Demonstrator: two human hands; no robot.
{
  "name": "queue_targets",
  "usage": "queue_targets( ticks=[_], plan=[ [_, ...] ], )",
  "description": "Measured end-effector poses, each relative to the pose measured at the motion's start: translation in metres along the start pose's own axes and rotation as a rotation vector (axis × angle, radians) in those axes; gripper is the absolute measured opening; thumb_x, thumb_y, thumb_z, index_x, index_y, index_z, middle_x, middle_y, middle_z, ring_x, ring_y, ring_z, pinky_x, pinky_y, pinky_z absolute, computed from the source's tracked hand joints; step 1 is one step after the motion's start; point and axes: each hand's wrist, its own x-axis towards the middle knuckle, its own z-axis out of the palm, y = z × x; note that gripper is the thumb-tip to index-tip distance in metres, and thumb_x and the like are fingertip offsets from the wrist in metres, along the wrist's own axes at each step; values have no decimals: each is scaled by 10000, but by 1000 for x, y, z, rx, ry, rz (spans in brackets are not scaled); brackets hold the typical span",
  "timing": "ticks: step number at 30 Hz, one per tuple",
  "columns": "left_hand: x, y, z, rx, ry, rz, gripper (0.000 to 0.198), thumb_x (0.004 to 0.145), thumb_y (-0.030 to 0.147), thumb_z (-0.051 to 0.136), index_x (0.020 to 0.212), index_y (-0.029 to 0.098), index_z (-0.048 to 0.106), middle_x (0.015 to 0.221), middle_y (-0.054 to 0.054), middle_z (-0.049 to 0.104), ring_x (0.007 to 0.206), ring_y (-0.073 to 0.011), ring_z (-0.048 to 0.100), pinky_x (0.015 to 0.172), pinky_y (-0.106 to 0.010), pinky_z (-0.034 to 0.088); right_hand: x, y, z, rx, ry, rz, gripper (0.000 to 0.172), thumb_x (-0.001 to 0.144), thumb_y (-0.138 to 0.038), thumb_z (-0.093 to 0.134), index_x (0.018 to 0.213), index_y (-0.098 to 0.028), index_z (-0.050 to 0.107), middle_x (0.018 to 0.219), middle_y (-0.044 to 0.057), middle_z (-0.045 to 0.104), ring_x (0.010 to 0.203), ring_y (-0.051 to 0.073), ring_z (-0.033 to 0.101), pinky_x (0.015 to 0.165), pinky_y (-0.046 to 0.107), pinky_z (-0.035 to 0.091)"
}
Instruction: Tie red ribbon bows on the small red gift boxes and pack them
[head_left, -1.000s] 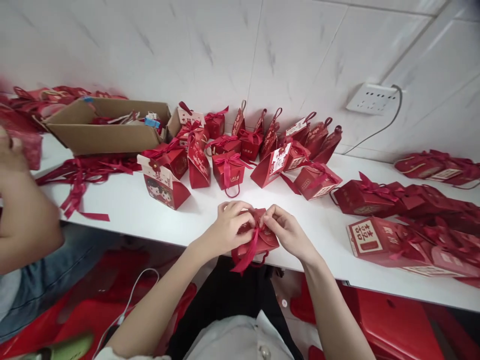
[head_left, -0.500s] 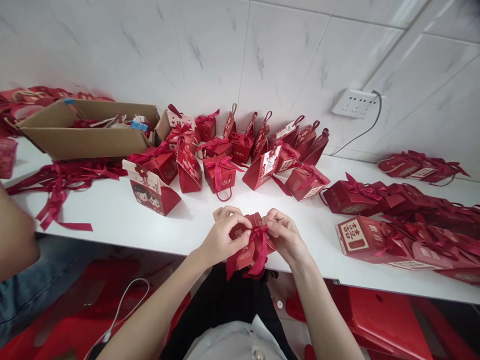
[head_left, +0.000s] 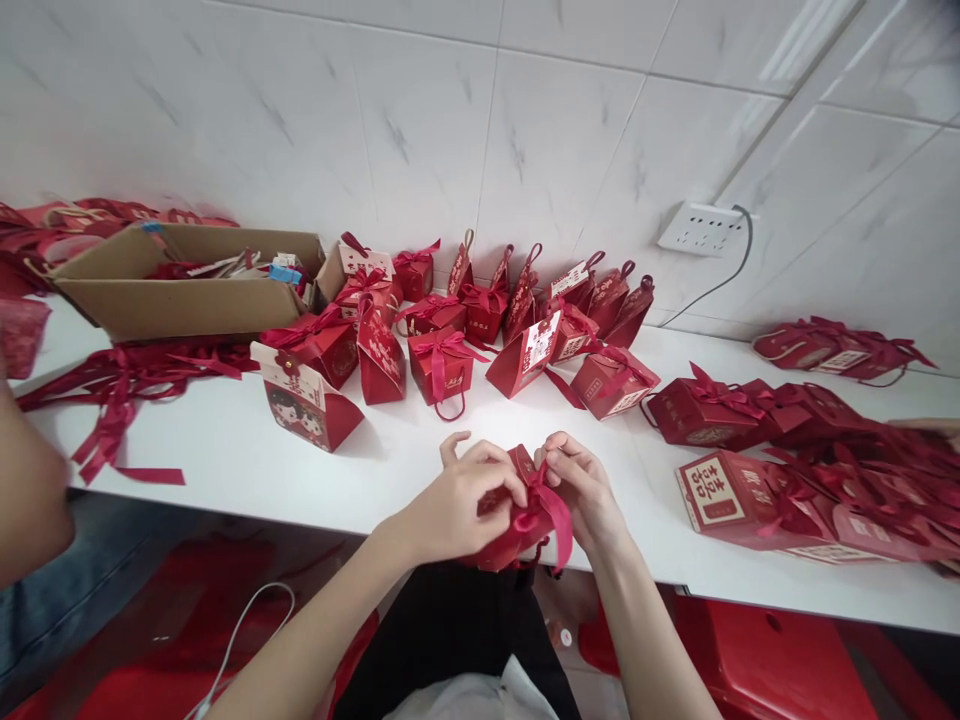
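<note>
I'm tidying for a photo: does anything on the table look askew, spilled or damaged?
Nothing looks spilled or damaged. Only the loose ribbons stand out, a tangled heap in front of the cardboard box, with ends straggling toward the table edge.

wall (head_left: pixel 420 120): pale glossy tiles, grey veining, thin joints | socket panel (head_left: pixel 701 232): white, mounted at right, grey cord (head_left: pixel 750 240) curving down toward bench | bench (head_left: pixel 360 490): long, white, along wall | stool (head_left: pixel 780 655): red, shiny, below bench at right | floor (head_left: pixel 600 690): pale, partly visible | light: soft, bright streaks upper right
</note>
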Motion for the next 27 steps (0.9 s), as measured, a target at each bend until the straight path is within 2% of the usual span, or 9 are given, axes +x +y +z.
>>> queue_targets(
  ticks=[3,5,7,9,12,15,18,23,27],
  plan=[
    [-1,4,-2,-95,2,-35,169,683,80,536,792,205,569,806,10,588,824,-154,542,985,-435,270,-1,-1,1,-15,-19,9,232,683,-327,736,733,-199,549,484,-74,405,449,70,295,447,198,225],
    [-1,-3,-6,-365,53,-79,118,694,125,564,790,192,572,775,-4,560,736,-144,520,802,-347,400,-2,-2,-2,-29,-31,-5,233,690,-334,735,730,-199,549,465,-81,363,454,72,257,449,199,206],
    [0,-12,-13,-720,138,-111,76,693,180,605,763,177,573,732,-6,538,639,-121,489,617,-268,401,-1,-3,-6,-28,-21,-31,230,691,-337,738,723,-201,555,445,-90,305,467,79,236,464,201,221],
    [2,-20,-25,-1010,253,-124,101,671,207,653,724,166,578,672,3,524,581,-100,463,548,-235,373,0,-4,-10,-30,-2,-54,235,682,-352,746,719,-203,568,434,-94,261,478,85,242,487,205,252],
    [5,-24,-47,-1162,397,-145,107,669,205,698,699,162,604,612,10,540,545,-79,442,543,-220,375,2,-9,-13,-120,-13,-75,256,692,-410,736,750,-195,610,437,-92,247,481,86,260,492,212,260],
    [9,-22,-66,-1019,472,-147,107,689,227,718,729,162,642,648,-8,603,576,-88,487,567,-225,402,5,-19,-8,-305,-105,-105,282,722,-440,712,825,-185,648,482,-76,333,466,71,260,459,214,237],
    [14,-17,-78,-765,500,-115,118,718,262,709,766,164,664,733,-30,656,690,-121,567,642,-239,444,10,-32,4,-437,-203,-165,275,722,-415,718,870,-189,666,543,-47,449,468,72,349,456,219,284],
    [28,-2,-85,-567,502,-78,122,783,287,644,832,176,659,831,-39,690,784,-149,626,716,-269,496,20,-52,29,-428,-267,-249,230,786,-388,662,908,-193,672,530,-18,558,516,115,500,518,251,392],
    [38,13,-89,-412,564,-45,145,813,285,604,885,178,670,941,-58,703,878,-172,641,782,-290,512,25,-58,43,-332,-229,-286,220,753,-366,694,878,-188,667,726,39,669,547,125,559,491,255,418]
  ],
)
